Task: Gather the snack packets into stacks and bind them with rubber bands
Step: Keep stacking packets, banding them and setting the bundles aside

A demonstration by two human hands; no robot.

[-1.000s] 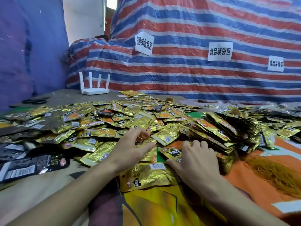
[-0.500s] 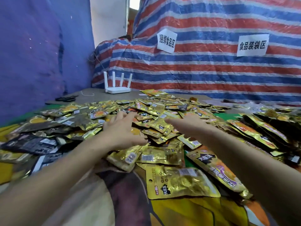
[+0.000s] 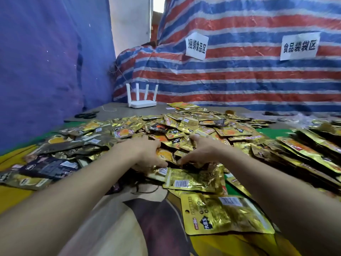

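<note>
Scooping packets (image 3: 167, 154) together mid counter (image 3: 114, 110), left hand (image 3: 145, 153) and right hand (image 3: 202, 152) curled round them; next, probably squaring a stack.

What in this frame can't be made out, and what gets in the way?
All from the head view:
- Fingertips of the left hand and right hand: buried in the snack packets, so gripping or only pressing cannot be told.
- Rubber bands: none in view.
- Row of packets on the right: cut off by the frame edge.
- Dark object far left: too small to identify.
- Packet print: blurred.
</note>
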